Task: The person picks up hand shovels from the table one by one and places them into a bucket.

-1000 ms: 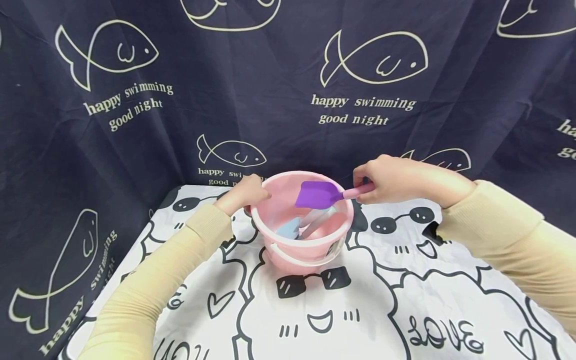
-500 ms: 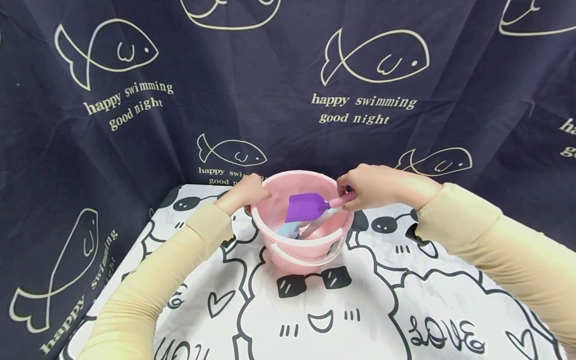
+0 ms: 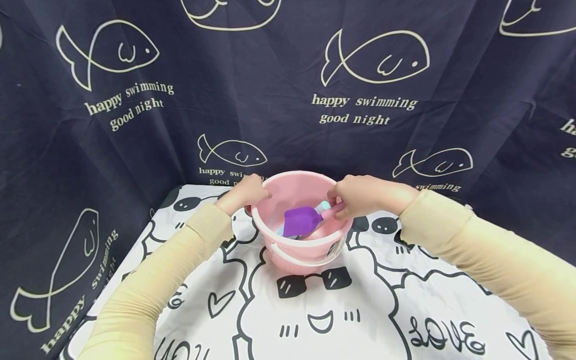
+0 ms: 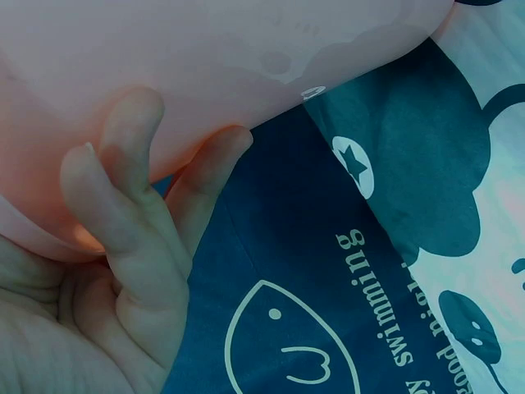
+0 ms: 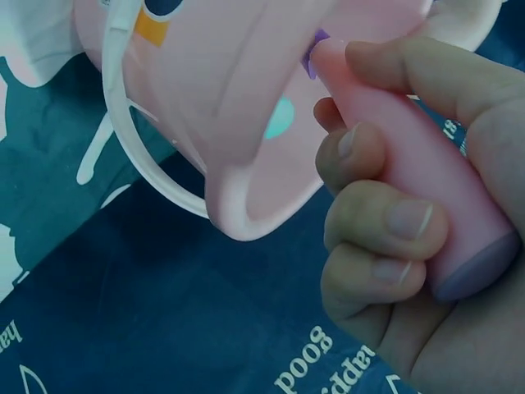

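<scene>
A pink bucket (image 3: 299, 191) stands upright on the cloth-covered table, its white carrying handle hanging in front. My left hand (image 3: 249, 190) holds its left rim; in the left wrist view several fingers (image 4: 135, 135) lie against the outer wall. With curled fingers, my right hand (image 3: 360, 196) grips the pink handle of a purple toy shovel (image 3: 300, 221). The shovel's blade is inside the bucket opening, tilted down to the left. Beneath it lie a light blue piece and a handle with an aqua end (image 3: 323, 206), partly covered by the blade. In the right wrist view the shovel handle (image 5: 418, 164) fills the palm.
A white cloth (image 3: 324, 310) with black cartoon sheep outlines covers the table. Close behind the bucket hangs a dark blue curtain (image 3: 279, 100) printed with fish and lettering.
My right hand has moved left and down, carrying the purple shovel from above the bucket's right rim into its opening. The left hand and the bucket stay in place.
</scene>
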`<state>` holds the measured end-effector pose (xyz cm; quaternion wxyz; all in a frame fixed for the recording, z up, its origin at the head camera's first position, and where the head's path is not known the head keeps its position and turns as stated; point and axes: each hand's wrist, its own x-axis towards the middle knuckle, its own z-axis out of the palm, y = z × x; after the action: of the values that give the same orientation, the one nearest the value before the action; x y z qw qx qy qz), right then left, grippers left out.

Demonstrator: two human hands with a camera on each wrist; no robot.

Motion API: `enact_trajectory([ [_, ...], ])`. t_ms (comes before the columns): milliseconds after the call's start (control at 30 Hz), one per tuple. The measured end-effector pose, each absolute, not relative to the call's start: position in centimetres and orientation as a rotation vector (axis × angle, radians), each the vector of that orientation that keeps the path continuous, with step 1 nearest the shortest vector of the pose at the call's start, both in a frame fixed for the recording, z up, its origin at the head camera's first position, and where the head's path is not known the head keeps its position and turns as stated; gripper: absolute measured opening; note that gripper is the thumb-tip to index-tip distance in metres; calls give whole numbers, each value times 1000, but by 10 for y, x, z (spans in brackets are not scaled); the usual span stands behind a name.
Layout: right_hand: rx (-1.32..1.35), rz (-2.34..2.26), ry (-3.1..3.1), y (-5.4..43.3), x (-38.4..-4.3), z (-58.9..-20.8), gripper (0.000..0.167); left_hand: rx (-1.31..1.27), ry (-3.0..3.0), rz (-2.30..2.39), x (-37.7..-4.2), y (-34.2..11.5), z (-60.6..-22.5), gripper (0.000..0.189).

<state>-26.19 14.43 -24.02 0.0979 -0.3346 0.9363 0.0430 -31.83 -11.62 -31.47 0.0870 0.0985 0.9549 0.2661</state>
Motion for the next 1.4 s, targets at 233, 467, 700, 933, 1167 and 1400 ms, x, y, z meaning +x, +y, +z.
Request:
enact_trajectory([
  [233,-1024,132,2751,138,-264,-250,13,284,2846,789,-318,-116,-315,26],
  [467,-1063,150,2728,133,-266,-260,18,272,2890,734,-320,-114,-315,29],
  [700,-1104,168,2694,130,-270,-267,16,277,2894,736,-320,-115,-315,28],
  [933,-1171,202,2686,126,-273,-273,13,261,2877,752,-319,-115,-316,30],
  [1167,-1216,197,2658,120,-275,-279,10,264,2862,772,-319,-115,-317,30],
  [1400,-1218,182,2626,115,-277,-287,8,268,2860,780,-321,-116,-317,30],
])
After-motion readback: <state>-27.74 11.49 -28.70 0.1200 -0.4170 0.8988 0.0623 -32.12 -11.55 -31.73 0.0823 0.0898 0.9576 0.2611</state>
